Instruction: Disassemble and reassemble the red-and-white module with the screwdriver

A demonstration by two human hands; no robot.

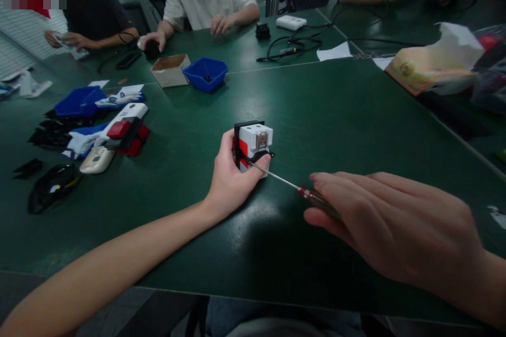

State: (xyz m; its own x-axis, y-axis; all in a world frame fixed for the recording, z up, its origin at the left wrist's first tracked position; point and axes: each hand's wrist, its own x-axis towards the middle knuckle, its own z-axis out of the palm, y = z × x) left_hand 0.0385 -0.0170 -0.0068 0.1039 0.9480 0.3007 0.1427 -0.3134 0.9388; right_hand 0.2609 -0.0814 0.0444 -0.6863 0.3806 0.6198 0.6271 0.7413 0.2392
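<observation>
My left hand (233, 179) is closed around a small white and red boxy device (256, 139) with a black frame on its left side and a metal clip on one face. Its thumb presses against the lower front of the device. In my right hand (399, 226) is a screwdriver (320, 202) with a dark, see-through handle and a red collar. Its thin shaft reaches left to the device, and the tip meets it close to my left thumb. Exactly what the tip touches is too small to tell.
To the left lie a blue bin (81, 101), work gloves (85, 139), a red and black tool (128, 134) and a black coiled item (53, 184). Farther back stand a cardboard box (171, 71) and another blue bin (205, 73). Cables (292, 47) and several people are across the table (300, 105).
</observation>
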